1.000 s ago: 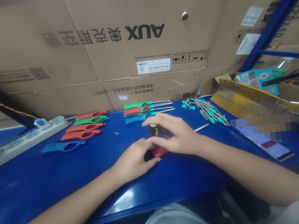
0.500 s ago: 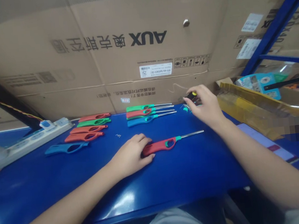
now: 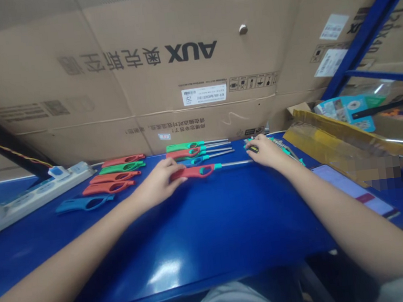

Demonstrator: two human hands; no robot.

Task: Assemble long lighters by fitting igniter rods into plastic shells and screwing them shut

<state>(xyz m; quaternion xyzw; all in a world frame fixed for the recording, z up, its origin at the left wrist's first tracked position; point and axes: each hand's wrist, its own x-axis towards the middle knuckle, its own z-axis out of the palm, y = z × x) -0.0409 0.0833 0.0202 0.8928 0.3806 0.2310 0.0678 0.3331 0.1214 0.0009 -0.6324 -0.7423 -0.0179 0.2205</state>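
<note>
My left hand (image 3: 159,182) is closed round the rear of a red gas lighter (image 3: 198,171), whose thin metal barrel points right. The lighter has a green collar, and its back end is hidden by my fingers. Close to the barrel's tip, my right hand (image 3: 264,151) rests low over the table with curled fingers on a small black-and-yellow tool (image 3: 253,149), largely covered. Behind the red lighter lie finished-looking lighters with barrels, among them a green lighter (image 3: 179,147) and a second red lighter (image 3: 187,153). Green parts with metal rods (image 3: 288,150) lie beside my right hand.
Orange, green and blue handle shells lie at the left, including a blue shell (image 3: 84,203). A white power strip (image 3: 47,189) runs along the left side. A phone (image 3: 353,190) and a taped carton (image 3: 330,142) are at the right. Cardboard (image 3: 126,91) stands behind the blue table (image 3: 214,236).
My left hand has carried the red lighter away from me and leftward, near the row behind. My right hand has lowered the black-and-yellow tool to the table. The view has shifted slightly.
</note>
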